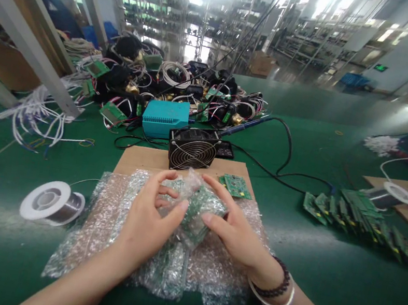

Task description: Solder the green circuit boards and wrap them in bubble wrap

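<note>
Both hands are at a green circuit board in clear bubble wrap [199, 214], above the middle of the work area. My right hand [238, 227] grips its right side between thumb and fingers. At the left side, my left hand [156, 212] has its fingers curled and its thumb against the wrap. A twisted flap of plastic sticks up between the hands. Beneath them lie sheets of bubble wrap [100, 223], partly over a sheet of cardboard [140, 157]. Just beyond my right hand is a bare circuit board [236, 185].
A black fan [193, 151] and a teal box [165, 118] stand ahead, before a heap of wired parts [178, 77]. Solder spools are left [53, 202] and right [394, 194]. A row of circuit boards [361, 220] leans at right. Black cable [288, 141] crosses the green table.
</note>
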Demonstrator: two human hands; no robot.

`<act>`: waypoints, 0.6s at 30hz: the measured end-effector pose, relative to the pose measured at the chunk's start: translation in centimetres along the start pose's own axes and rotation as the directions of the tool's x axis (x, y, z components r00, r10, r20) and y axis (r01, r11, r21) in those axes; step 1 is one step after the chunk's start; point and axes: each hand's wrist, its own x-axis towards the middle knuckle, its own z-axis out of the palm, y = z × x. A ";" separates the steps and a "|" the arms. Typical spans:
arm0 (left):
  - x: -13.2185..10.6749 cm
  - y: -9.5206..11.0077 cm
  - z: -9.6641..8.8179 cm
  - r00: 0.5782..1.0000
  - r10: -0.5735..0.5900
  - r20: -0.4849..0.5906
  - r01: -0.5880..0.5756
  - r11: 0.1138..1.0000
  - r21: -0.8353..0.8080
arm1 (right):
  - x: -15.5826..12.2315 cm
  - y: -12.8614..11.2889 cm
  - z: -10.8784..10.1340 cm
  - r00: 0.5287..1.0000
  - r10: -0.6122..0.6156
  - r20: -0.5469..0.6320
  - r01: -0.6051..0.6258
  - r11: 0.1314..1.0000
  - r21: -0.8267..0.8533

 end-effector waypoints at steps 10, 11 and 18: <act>0.4 -0.2 0.2 0.897 -0.405 0.174 0.431 0.721 -0.543 | 0.9 1.3 0.3 0.973 0.122 -0.194 -0.081 0.975 0.207; 0.3 0.0 0.4 0.898 -0.407 0.165 0.424 0.707 -0.566 | 0.9 1.3 0.4 0.975 0.134 -0.177 -0.090 0.968 0.233; -0.2 0.4 0.7 0.880 -0.388 0.275 0.472 0.652 -0.593 | 1.1 1.3 1.4 0.989 0.127 -0.079 -0.090 0.924 0.371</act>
